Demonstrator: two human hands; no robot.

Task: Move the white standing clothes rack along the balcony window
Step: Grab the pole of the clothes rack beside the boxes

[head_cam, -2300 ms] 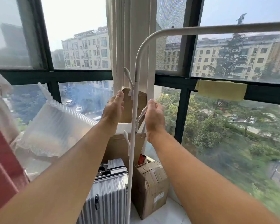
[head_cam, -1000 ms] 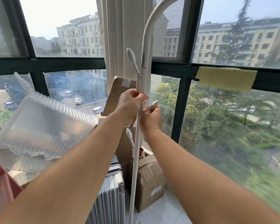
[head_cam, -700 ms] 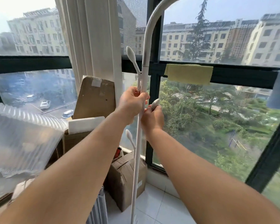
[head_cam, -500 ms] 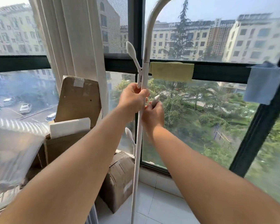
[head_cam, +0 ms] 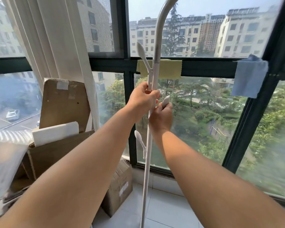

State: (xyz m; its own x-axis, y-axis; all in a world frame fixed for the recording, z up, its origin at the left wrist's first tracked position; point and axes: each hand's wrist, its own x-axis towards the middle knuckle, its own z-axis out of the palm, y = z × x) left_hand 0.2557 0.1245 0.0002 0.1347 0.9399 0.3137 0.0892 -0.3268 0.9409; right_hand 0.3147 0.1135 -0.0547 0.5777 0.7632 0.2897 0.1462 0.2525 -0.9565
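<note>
The white clothes rack (head_cam: 146, 162) stands upright in the middle of the head view, its thin pole rising from the tiled floor and bending right at the top. Small white hooks stick out of the pole. My left hand (head_cam: 141, 100) is wrapped around the pole just below the upper hook. My right hand (head_cam: 160, 118) grips it slightly lower, closed over a side hook whose tip pokes out above my fingers. The rack's base is out of view.
The dark-framed balcony window (head_cam: 204, 68) runs behind the rack, with a yellow cloth (head_cam: 169, 69) and a blue cloth (head_cam: 249, 76) on its rail. Stacked cardboard boxes (head_cam: 59, 145) and a cream curtain (head_cam: 56, 46) stand on the left. White floor tiles (head_cam: 168, 209) lie lower right.
Both hands closed on the pole after hovering beside it. The rack and my view have since shifted right along the window, away from the boxes; the suitcase has left the view and the blue cloth appeared.
</note>
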